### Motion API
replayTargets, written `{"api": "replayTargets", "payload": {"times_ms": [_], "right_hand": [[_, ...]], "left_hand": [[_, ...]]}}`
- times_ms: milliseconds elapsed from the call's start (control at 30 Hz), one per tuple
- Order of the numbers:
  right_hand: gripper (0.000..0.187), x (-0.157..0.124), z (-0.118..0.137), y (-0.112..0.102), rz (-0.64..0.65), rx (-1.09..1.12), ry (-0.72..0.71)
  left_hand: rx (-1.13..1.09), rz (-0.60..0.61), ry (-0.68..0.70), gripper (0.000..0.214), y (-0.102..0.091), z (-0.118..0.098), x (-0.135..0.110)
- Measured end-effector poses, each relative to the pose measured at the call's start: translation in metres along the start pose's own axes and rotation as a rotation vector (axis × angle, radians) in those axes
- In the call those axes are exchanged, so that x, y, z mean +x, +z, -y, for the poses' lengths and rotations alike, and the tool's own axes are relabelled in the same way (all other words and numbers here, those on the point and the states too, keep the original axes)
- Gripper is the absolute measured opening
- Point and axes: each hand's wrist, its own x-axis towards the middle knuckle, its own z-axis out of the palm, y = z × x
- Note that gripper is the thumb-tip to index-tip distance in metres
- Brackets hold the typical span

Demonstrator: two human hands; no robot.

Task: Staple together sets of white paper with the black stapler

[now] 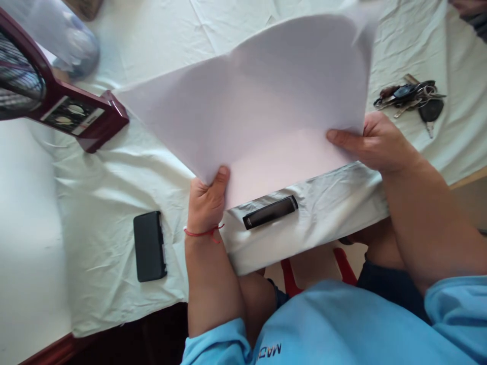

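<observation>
A large white sheaf of paper (266, 111) is held up over the table, bowed along its far edge. I cannot tell how many sheets it has. My left hand (208, 200) grips its near left corner, thumb on top and fingers hidden underneath. At the right edge, my right hand (380, 142) is closed on the paper the same way, its thumb lying flat on the surface. Just below the paper's near edge a black stapler (270, 212) lies on the cloth, apart from both hands.
A pale green cloth (114, 187) covers the table. On it lie a black phone-like case (149, 247) at left and a bunch of keys (413, 99) at right. A maroon electric racket (76, 109) and a clear plastic container (72, 43) occupy the far left.
</observation>
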Motion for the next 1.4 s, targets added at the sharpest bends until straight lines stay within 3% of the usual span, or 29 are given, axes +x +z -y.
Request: {"api": "replayTargets", "payload": {"times_ms": [100, 233, 533, 700, 800, 1000, 1200, 1400], "right_hand": [[0.052, 0.0, -0.002, 0.001, 0.107, 0.076, -0.056], [0.062, 0.001, -0.002, 0.003, 0.117, 0.173, -0.007], [0.049, 0.004, -0.007, -0.002, 0.101, 0.118, 0.064], [0.046, 0.01, -0.009, -0.008, -0.035, 0.12, 0.166], [0.043, 0.01, -0.006, -0.008, -0.087, 0.186, 0.192], [0.049, 0.008, -0.004, -0.008, -0.059, 0.197, 0.203], [0.021, 0.011, -0.007, -0.008, -0.035, 0.042, 0.321], [0.027, 0.01, -0.004, -0.007, -0.129, 0.256, 0.191]], "left_hand": [[-0.044, -0.009, 0.011, 0.049, 0.002, 0.001, -0.001], [-0.077, 0.024, -0.052, 0.055, 0.005, 0.002, -0.001], [-0.083, 0.054, -0.113, 0.063, 0.008, 0.002, 0.002], [-0.017, 0.16, -0.218, 0.048, 0.003, 0.007, 0.009], [-0.088, 0.134, -0.208, 0.048, 0.003, 0.004, 0.011], [-0.199, 0.113, -0.237, 0.047, 0.0, -0.008, 0.009], [-0.062, 0.107, -0.214, 0.044, 0.0, -0.003, 0.011], [-0.235, 0.123, -0.396, 0.036, 0.005, -0.023, 0.009]]}}
